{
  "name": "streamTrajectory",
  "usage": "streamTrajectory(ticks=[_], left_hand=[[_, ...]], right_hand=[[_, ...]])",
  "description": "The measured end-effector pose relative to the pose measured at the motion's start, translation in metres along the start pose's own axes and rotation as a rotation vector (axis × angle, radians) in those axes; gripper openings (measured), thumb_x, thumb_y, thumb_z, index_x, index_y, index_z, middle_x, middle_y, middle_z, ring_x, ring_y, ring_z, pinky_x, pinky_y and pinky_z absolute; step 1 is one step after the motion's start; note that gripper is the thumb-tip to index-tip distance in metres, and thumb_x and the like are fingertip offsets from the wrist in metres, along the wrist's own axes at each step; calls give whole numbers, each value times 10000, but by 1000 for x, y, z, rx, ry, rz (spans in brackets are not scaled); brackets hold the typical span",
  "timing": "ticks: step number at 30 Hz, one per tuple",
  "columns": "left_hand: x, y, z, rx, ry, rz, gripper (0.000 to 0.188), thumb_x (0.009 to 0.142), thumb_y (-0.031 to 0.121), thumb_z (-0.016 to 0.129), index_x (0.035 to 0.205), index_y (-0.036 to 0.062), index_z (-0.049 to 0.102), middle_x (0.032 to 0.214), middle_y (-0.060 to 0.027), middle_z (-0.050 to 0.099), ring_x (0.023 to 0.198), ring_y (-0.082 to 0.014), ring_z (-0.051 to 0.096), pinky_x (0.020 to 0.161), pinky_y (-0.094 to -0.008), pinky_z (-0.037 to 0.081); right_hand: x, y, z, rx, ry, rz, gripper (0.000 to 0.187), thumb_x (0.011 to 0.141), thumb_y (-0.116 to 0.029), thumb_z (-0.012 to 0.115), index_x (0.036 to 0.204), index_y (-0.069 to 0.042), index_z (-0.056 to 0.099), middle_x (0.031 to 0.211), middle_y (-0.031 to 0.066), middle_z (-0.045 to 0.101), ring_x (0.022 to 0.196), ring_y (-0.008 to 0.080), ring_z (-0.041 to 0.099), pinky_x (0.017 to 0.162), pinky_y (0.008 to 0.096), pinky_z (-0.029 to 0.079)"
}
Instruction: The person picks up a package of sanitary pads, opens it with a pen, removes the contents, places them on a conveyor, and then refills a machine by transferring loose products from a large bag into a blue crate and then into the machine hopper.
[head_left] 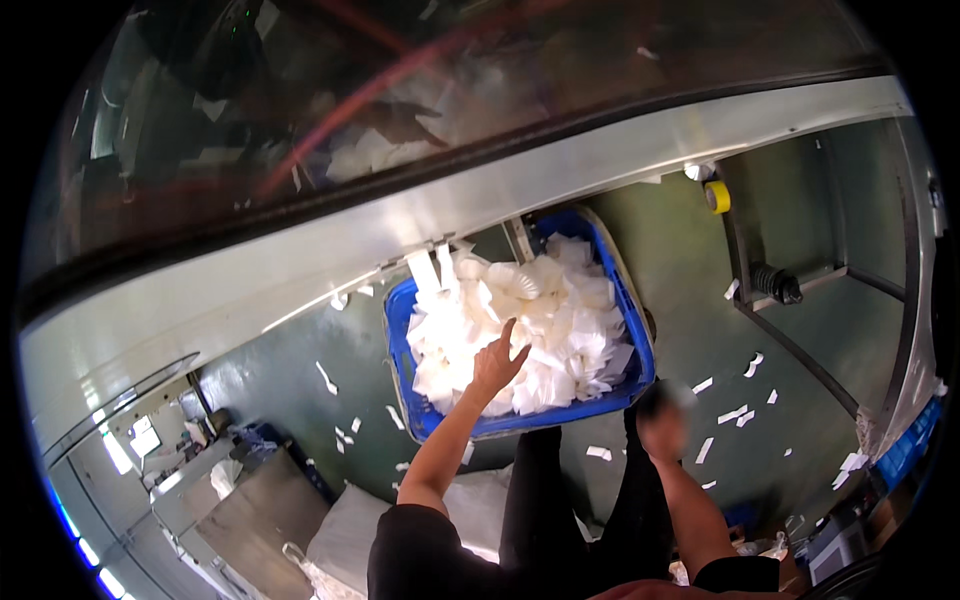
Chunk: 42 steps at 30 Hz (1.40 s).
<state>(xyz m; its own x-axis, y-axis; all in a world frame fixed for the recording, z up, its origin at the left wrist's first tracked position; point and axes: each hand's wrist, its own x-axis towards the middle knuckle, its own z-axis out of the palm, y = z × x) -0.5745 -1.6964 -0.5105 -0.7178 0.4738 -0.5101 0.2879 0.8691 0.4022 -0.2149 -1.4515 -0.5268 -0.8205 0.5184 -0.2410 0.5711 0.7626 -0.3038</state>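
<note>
A blue plastic basket [640,330] stands below the machine's edge, heaped with thin white paper-like pieces [560,330]. Over the front of the heap is my left hand [495,368], index finger stretched out and thumb apart, with nothing visible in it. Whether its fingertips touch the white pieces I cannot tell. My right hand [664,428] is just outside the basket's front right corner, beside my leg. It is blurred, so its fingers do not show.
A pale metal machine edge [330,255] crosses above the basket, under a dark window [480,110]. At right are a metal frame [745,270] and a yellow tape roll [717,197]. White scraps [733,413] litter the green floor. A metal cabinet [255,520] stands lower left.
</note>
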Motion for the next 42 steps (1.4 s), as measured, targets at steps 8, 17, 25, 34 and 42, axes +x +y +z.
streamTrajectory(ticks=[8, 17, 25, 34, 42], left_hand=[[122, -28, -34, 121, 438, 321, 536, 944, 103, 619, 1453, -21, 506, 1453, -262, 536, 1353, -468, 479, 1144, -527, 398], [292, -108, -2, 378, 791, 325, 509, 945, 437, 667, 1307, 81, 692, 1332, -212, 672, 1224, -439, 621, 1056, -586, 468], [270, -61, 18, 241, 660, 46, 621, 986, 514, 603, 1402, 52, 601, 1391, -238, 621, 1323, -440, 537, 1067, -583, 406], [286, -156, 2, 233, 543, 40, 558, 946, 479, 650, 1360, 105, 643, 1324, -204, 672, 1158, -425, 650, 972, -574, 495], [192, -48, -2, 258, 606, -10, 608, 957, 553, 628, 1259, 27, 671, 1445, -340, 494, 1358, -551, 399, 1184, -674, 229]], right_hand=[[-1, 2, -2, -22, 5, -3, 376, 938, -262, 684, 1220, -14, 688, 1111, 192, 702, 997, 389, 664, 878, 496, 527], [20, -8, -34, 56, -24, 76, 321, 928, -266, 701, 1138, -23, 687, 1007, 215, 685, 912, 428, 650, 820, 524, 520], [9, -10, -20, 66, -8, 142, 327, 927, -280, 720, 1136, -31, 681, 988, 203, 686, 889, 412, 663, 774, 512, 528], [35, -19, -30, 124, -62, 76, 354, 923, -291, 710, 1164, -35, 670, 982, 245, 673, 896, 448, 657, 778, 543, 517], [4, -30, -16, -14, -235, 343, 591, 834, -394, 799, 1301, -92, 600, 1223, 202, 608, 1120, 416, 640, 891, 531, 573]])
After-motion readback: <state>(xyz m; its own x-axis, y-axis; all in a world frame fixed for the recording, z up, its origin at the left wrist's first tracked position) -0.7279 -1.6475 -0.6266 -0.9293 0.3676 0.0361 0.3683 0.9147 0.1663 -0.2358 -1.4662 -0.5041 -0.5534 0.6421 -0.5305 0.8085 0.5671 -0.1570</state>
